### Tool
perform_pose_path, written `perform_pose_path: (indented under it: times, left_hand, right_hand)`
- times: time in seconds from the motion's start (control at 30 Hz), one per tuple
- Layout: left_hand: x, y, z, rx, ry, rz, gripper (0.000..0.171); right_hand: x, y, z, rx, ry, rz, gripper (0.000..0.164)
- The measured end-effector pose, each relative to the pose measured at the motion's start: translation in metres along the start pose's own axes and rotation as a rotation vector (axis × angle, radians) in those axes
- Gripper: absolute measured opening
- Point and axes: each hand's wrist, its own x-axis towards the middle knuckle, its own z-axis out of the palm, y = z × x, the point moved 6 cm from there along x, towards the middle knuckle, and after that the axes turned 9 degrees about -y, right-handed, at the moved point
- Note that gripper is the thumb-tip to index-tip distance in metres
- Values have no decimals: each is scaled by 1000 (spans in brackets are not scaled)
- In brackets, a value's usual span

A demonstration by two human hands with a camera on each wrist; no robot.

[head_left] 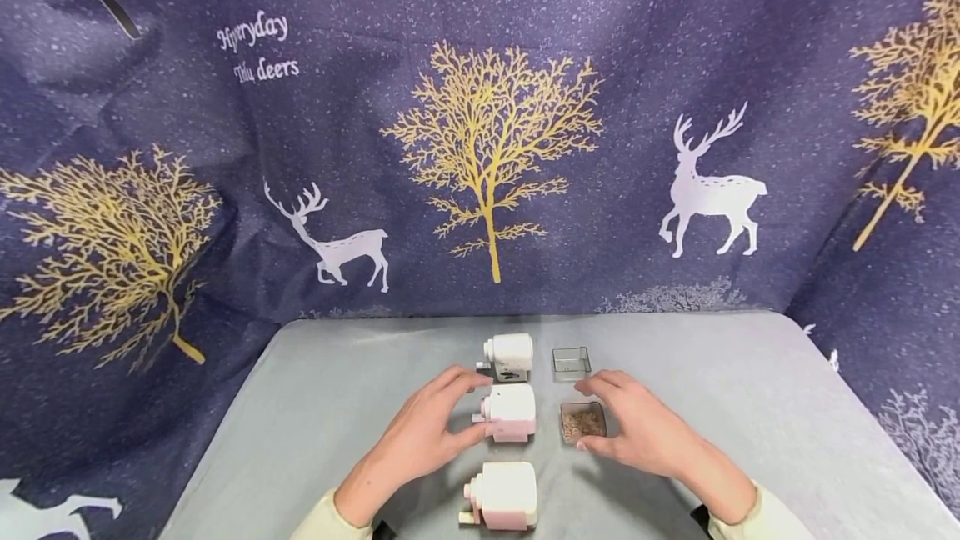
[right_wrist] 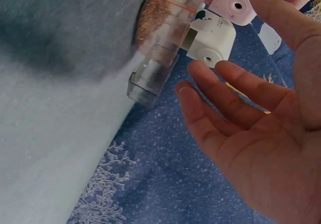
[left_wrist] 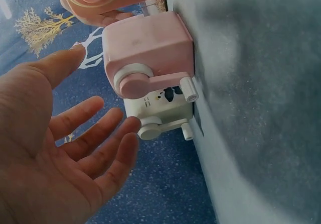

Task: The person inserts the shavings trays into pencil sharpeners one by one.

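Observation:
Three crank pencil sharpeners stand in a row: a white pencil sharpener (head_left: 512,354) at the back, a pink-and-white pencil sharpener (head_left: 512,412) in the middle and another pink-and-white pencil sharpener (head_left: 508,494) nearest me. My left hand (head_left: 423,432) is beside the middle one's crank, fingers spread and loosely bent. A gap shows between the hand (left_wrist: 75,143) and the middle sharpener (left_wrist: 150,48) in the left wrist view. My right hand (head_left: 645,423) hovers around a clear box of shavings (head_left: 583,422); its fingers (right_wrist: 241,91) are relaxed, holding nothing.
Behind the shavings box stands a clear box (head_left: 572,363) with nothing visible inside. All of it rests on a grey tabletop (head_left: 675,357). A dark blue cloth (head_left: 330,140) printed with deer and trees hangs behind the table and along its sides.

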Motion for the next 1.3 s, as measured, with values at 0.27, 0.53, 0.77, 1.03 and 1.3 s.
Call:
perform_pose_path:
  times: [0.27,0.53,0.77,1.03,1.3]
  left_hand:
    - [3,-8,8,-36,-40,-45,53]
    - [6,-15,17,-59,-86,-73,55]
    - [8,-19,22,-74,-113,-94,57]
    - [9,-21,24,-81,-118,-95,54]
    - [9,-21,24,-86,-119,-97,53]
  right_hand:
    - [1,11,5,12,-45,14,70]
    - [1,17,11,37,-93,38,71]
    - [1,19,15,66,-113,14,63]
    - [1,20,20,99,-133,11,59]
    - [1,23,22,102,-169,34,47]
